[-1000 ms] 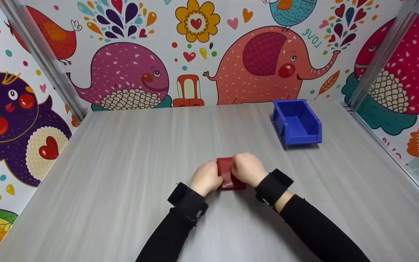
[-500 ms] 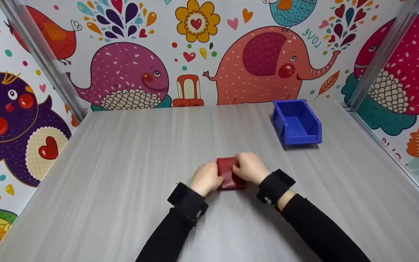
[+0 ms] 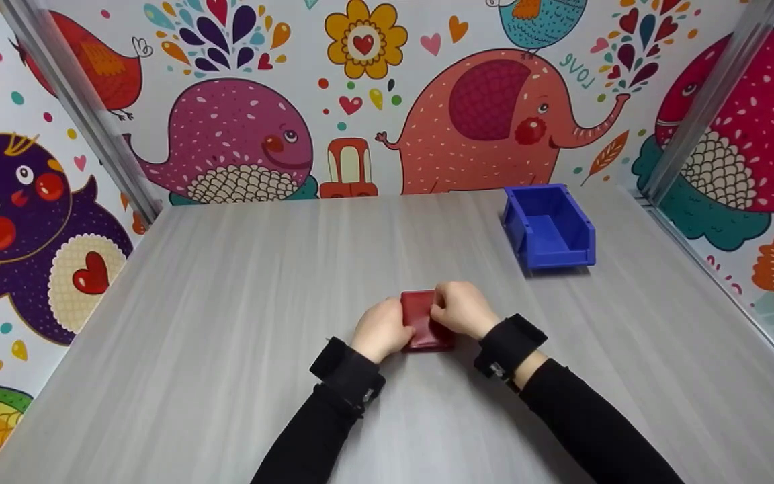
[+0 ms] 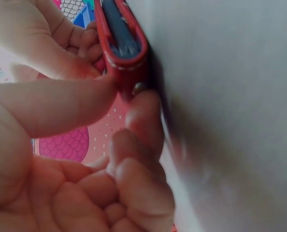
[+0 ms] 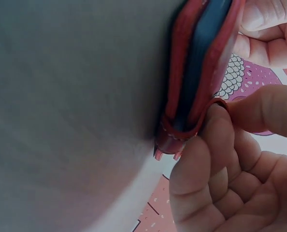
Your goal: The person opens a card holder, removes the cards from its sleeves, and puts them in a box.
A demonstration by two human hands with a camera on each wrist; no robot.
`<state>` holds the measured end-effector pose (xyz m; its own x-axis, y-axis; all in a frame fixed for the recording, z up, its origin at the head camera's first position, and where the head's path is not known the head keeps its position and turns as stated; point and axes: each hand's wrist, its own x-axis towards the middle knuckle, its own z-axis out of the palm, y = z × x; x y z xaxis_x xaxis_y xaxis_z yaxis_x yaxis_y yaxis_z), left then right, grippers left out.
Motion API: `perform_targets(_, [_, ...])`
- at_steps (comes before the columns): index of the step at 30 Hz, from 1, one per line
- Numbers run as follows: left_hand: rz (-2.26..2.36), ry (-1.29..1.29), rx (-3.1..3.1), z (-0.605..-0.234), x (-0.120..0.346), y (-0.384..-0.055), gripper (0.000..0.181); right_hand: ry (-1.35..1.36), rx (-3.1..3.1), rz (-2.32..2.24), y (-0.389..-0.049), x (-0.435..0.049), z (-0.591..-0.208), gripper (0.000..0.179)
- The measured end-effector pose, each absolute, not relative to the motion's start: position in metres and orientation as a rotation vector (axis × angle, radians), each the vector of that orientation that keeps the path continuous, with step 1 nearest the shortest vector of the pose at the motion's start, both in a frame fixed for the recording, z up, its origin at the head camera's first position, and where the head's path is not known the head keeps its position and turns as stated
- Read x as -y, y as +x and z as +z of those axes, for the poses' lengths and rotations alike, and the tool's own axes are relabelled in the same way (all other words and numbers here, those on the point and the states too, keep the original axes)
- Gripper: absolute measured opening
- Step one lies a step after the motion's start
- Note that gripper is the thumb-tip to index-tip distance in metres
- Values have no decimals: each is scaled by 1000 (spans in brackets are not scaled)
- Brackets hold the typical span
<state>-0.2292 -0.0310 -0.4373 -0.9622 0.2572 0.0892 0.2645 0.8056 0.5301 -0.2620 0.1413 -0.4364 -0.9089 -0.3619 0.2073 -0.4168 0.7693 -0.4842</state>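
Your right hand [image 3: 464, 310] sits slightly farther right than a second ago; your left hand [image 3: 381, 329] and the blue bin [image 3: 555, 258] look unmoved. Between your hands, the red wallet [image 3: 418, 309] lies on the table [image 3: 246, 302], near the middle. Your left thumb and fingers pinch its left edge, beside a metal stud [image 4: 139, 88]; your right thumb and forefinger pinch the strap [image 5: 175, 140]. Expect it to be light and supple, not fragile, though its glossy cover may slip. Best take hold at the edges, where thickness gives purchase, and pull the strap by its end. Count one wallet, one bin, two hands and two black wristbands [image 3: 348, 373].
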Motion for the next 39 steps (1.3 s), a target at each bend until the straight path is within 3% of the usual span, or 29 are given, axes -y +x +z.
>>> perform_targets(19, [-902, -451, 2947, -439, 31, -230, 18, 575, 2890, 815, -259, -148, -434, 17])
perform_targets(28, [-883, -432, 2959, -438, 31, -230, 19, 602, 2813, 765, -255, -161, -428, 6])
perform_targets(39, [-886, -395, 2971, -438, 31, -229, 19, 693, 2714, 685, -252, -178, -430, 13])
